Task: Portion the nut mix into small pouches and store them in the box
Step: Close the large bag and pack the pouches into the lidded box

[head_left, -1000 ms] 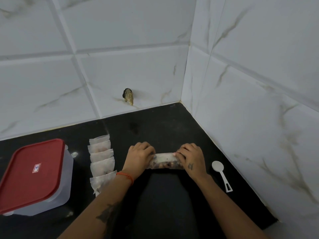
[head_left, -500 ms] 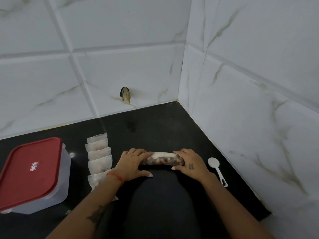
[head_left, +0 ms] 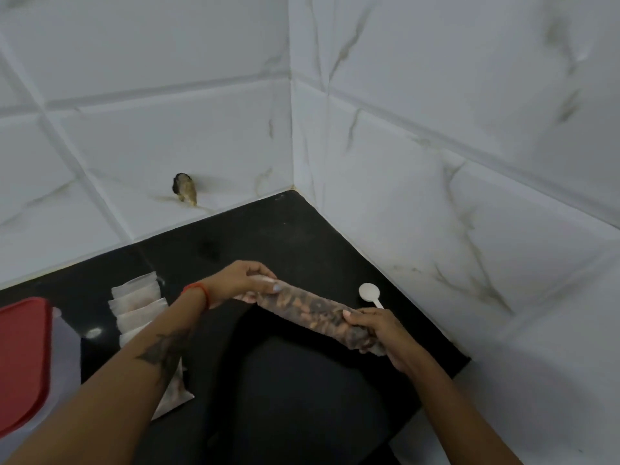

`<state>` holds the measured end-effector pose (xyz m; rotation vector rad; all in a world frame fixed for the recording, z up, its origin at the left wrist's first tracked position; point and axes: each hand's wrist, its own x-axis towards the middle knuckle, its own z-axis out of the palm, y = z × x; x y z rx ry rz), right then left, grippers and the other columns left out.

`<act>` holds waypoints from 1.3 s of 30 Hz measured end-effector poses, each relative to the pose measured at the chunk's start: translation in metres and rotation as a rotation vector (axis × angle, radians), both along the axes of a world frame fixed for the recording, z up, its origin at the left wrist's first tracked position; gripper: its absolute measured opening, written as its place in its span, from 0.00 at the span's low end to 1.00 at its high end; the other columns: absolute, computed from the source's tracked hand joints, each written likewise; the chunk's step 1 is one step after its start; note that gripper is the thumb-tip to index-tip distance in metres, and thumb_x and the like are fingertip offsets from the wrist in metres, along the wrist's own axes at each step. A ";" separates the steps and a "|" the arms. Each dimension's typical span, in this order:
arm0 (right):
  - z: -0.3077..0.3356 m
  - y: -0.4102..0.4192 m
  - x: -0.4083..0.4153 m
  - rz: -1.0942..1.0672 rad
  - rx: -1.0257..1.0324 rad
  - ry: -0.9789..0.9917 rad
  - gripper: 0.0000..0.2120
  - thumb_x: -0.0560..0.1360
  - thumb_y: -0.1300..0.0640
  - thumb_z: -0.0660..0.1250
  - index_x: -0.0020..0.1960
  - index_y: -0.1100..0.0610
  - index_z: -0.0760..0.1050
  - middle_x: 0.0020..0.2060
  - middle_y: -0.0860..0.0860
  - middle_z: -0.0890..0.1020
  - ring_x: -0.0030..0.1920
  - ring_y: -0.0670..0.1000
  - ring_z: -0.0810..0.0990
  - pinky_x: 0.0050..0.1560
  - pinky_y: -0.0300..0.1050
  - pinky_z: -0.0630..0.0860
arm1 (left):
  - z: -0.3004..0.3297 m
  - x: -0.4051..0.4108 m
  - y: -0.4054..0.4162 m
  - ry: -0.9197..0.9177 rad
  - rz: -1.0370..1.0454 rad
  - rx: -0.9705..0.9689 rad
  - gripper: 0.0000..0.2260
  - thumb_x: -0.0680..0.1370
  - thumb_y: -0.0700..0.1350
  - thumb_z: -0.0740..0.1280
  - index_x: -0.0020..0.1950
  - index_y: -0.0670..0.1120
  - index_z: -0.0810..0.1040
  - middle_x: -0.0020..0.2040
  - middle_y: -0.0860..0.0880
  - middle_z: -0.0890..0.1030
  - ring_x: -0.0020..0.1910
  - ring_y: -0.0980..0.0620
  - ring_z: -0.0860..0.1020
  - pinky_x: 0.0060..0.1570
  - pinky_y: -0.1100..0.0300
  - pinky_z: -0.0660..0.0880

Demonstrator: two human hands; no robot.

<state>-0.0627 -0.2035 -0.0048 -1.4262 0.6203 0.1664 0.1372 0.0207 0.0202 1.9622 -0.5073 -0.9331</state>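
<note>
A rolled-up clear bag of nut mix (head_left: 312,308) is held above the black counter (head_left: 268,236), slanting from upper left to lower right. My left hand (head_left: 240,280) grips its upper left end, and my right hand (head_left: 375,330) grips its lower right end. A row of several small filled pouches (head_left: 137,303) lies overlapping to the left, partly hidden by my left forearm. The storage box with a red lid (head_left: 23,360) stands closed at the left edge. A white plastic spoon (head_left: 369,293) lies just beyond my right hand.
White marble-look tiled walls meet in a corner behind and to the right of the counter. A dark hole or fitting (head_left: 184,187) sits in the back wall. A dark-clothed knee (head_left: 302,397) fills the lower middle.
The nut bag has been rolled into a tube and lifted off the counter. My right hand has drawn toward me and my left hand has risen, tilting the roll.
</note>
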 end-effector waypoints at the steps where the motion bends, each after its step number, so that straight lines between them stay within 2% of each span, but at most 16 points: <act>1: 0.002 0.001 -0.006 -0.046 0.019 0.003 0.16 0.69 0.53 0.73 0.46 0.66 0.80 0.35 0.60 0.82 0.31 0.53 0.79 0.29 0.40 0.74 | 0.000 0.000 -0.009 -0.003 0.041 -0.019 0.16 0.69 0.46 0.76 0.54 0.43 0.79 0.47 0.47 0.81 0.39 0.57 0.80 0.36 0.65 0.77; 3: 0.003 0.002 -0.015 -0.124 0.043 0.017 0.17 0.70 0.51 0.72 0.48 0.66 0.80 0.38 0.62 0.84 0.33 0.55 0.82 0.30 0.42 0.76 | -0.003 -0.001 -0.028 -0.014 0.130 -0.049 0.16 0.69 0.44 0.75 0.53 0.42 0.78 0.44 0.47 0.78 0.34 0.57 0.77 0.32 0.67 0.75; 5: 0.002 0.004 -0.023 -0.197 0.073 0.039 0.17 0.71 0.51 0.71 0.49 0.65 0.80 0.39 0.62 0.84 0.36 0.58 0.83 0.32 0.44 0.79 | -0.008 -0.002 -0.046 -0.033 0.191 -0.081 0.16 0.69 0.45 0.76 0.53 0.43 0.77 0.44 0.47 0.78 0.36 0.56 0.77 0.32 0.66 0.75; 7: -0.002 0.005 -0.028 -0.262 0.005 0.046 0.14 0.72 0.49 0.71 0.48 0.60 0.80 0.41 0.59 0.85 0.39 0.56 0.84 0.35 0.45 0.80 | -0.016 -0.006 -0.061 -0.066 0.232 -0.088 0.18 0.68 0.47 0.77 0.53 0.44 0.77 0.48 0.46 0.78 0.42 0.53 0.78 0.35 0.64 0.75; 11: -0.016 0.012 -0.039 -0.238 -0.439 0.044 0.12 0.73 0.40 0.66 0.45 0.49 0.77 0.40 0.48 0.83 0.36 0.47 0.83 0.43 0.45 0.81 | -0.034 -0.017 -0.080 -0.212 0.269 -0.054 0.17 0.66 0.51 0.78 0.50 0.45 0.80 0.48 0.47 0.80 0.48 0.50 0.79 0.42 0.60 0.77; 14: -0.027 0.022 -0.044 -0.221 -0.780 0.023 0.16 0.72 0.35 0.62 0.42 0.47 0.77 0.36 0.45 0.82 0.37 0.44 0.81 0.43 0.44 0.78 | -0.043 -0.028 -0.086 -0.357 0.293 0.004 0.17 0.68 0.52 0.77 0.52 0.46 0.80 0.49 0.49 0.78 0.50 0.52 0.76 0.44 0.64 0.71; 18: -0.041 0.023 -0.047 -0.270 -1.278 -0.092 0.18 0.75 0.40 0.61 0.43 0.50 0.83 0.36 0.46 0.81 0.37 0.46 0.75 0.34 0.31 0.64 | -0.047 -0.043 -0.091 -0.548 0.357 0.018 0.24 0.71 0.50 0.74 0.63 0.44 0.74 0.59 0.45 0.73 0.57 0.48 0.73 0.55 0.60 0.69; 20: -0.048 0.021 -0.047 -0.303 -1.401 -0.220 0.19 0.76 0.44 0.59 0.47 0.54 0.83 0.39 0.48 0.82 0.38 0.47 0.75 0.35 0.33 0.67 | -0.048 -0.052 -0.095 -0.620 0.372 0.018 0.23 0.74 0.47 0.72 0.66 0.41 0.71 0.65 0.42 0.69 0.60 0.45 0.73 0.58 0.58 0.69; 22: -0.053 0.024 -0.045 -0.267 -1.434 -0.362 0.18 0.78 0.49 0.57 0.55 0.58 0.80 0.45 0.51 0.82 0.45 0.49 0.76 0.44 0.38 0.73 | -0.049 -0.062 -0.096 -0.690 0.373 0.025 0.21 0.77 0.45 0.67 0.68 0.39 0.69 0.68 0.39 0.66 0.65 0.42 0.70 0.64 0.53 0.68; 24: -0.054 0.030 -0.043 -0.162 -1.396 -0.481 0.19 0.80 0.52 0.54 0.62 0.61 0.77 0.55 0.54 0.81 0.57 0.49 0.74 0.60 0.39 0.69 | -0.051 -0.074 -0.093 -0.729 0.315 0.054 0.21 0.80 0.47 0.61 0.71 0.40 0.67 0.73 0.39 0.63 0.72 0.41 0.63 0.69 0.48 0.63; 26: -0.057 0.035 -0.043 -0.027 -1.385 -0.498 0.22 0.82 0.50 0.49 0.66 0.61 0.73 0.63 0.54 0.77 0.66 0.50 0.71 0.68 0.42 0.64 | -0.058 -0.088 -0.087 -0.755 0.186 0.071 0.22 0.81 0.50 0.57 0.73 0.43 0.64 0.76 0.42 0.58 0.76 0.43 0.54 0.73 0.45 0.57; 30: -0.063 0.038 -0.048 0.110 -1.442 -0.411 0.22 0.82 0.52 0.49 0.70 0.60 0.68 0.68 0.54 0.73 0.71 0.50 0.65 0.72 0.43 0.58 | -0.074 -0.113 -0.074 -0.832 -0.064 0.088 0.37 0.75 0.67 0.43 0.78 0.46 0.52 0.79 0.47 0.47 0.77 0.50 0.42 0.75 0.52 0.44; 32: -0.063 0.039 -0.049 0.140 -1.477 -0.387 0.21 0.80 0.53 0.52 0.70 0.60 0.67 0.68 0.54 0.73 0.71 0.50 0.66 0.72 0.43 0.56 | -0.082 -0.115 -0.071 -0.818 -0.080 0.095 0.44 0.71 0.73 0.37 0.78 0.46 0.46 0.78 0.50 0.42 0.77 0.51 0.38 0.75 0.55 0.43; 34: -0.063 0.039 -0.049 0.142 -1.479 -0.378 0.21 0.79 0.54 0.53 0.70 0.60 0.67 0.68 0.54 0.73 0.70 0.50 0.66 0.73 0.42 0.55 | -0.084 -0.114 -0.070 -0.804 -0.084 0.103 0.46 0.69 0.75 0.35 0.78 0.46 0.44 0.78 0.50 0.42 0.77 0.51 0.38 0.76 0.54 0.44; 37: -0.061 0.042 -0.051 0.158 -1.448 -0.347 0.21 0.80 0.54 0.53 0.71 0.59 0.67 0.68 0.53 0.72 0.71 0.50 0.66 0.73 0.42 0.56 | -0.081 -0.114 -0.070 -0.774 -0.099 0.103 0.47 0.69 0.75 0.37 0.78 0.46 0.45 0.79 0.48 0.44 0.77 0.50 0.38 0.76 0.54 0.45; 39: -0.060 0.041 -0.050 0.202 -1.418 -0.329 0.22 0.80 0.53 0.52 0.71 0.58 0.66 0.69 0.53 0.71 0.71 0.51 0.65 0.72 0.44 0.57 | -0.077 -0.116 -0.070 -0.747 -0.095 0.092 0.41 0.74 0.70 0.47 0.78 0.45 0.46 0.79 0.48 0.45 0.77 0.50 0.39 0.76 0.54 0.46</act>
